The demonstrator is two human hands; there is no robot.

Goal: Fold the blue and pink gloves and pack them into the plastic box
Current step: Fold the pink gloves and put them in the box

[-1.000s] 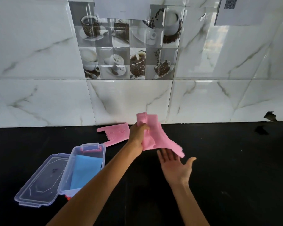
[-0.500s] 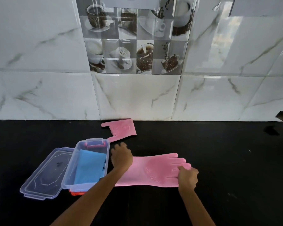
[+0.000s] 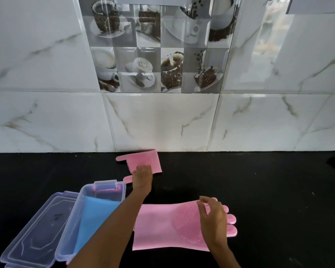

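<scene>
One pink glove lies flat on the black counter, its fingers pointing right. My right hand rests over its bristled palm and fingers, loosely spread and gripping nothing. A second pink glove, folded, lies at the back against the wall. My left hand has reached to it, with fingers curled onto its near edge. The clear plastic box stands open at the left with a folded blue glove inside. My left forearm crosses over the box's right corner.
The box's clear lid lies flat to the left of the box, touching it. Something red shows under the box. A marble-tiled wall closes off the back of the counter. Bare black counter stretches to the right.
The pink glove went from held up in the air to flat on the counter. My left hand then left its cuff and reached back to the second pink glove. My right hand released the fingertips.
</scene>
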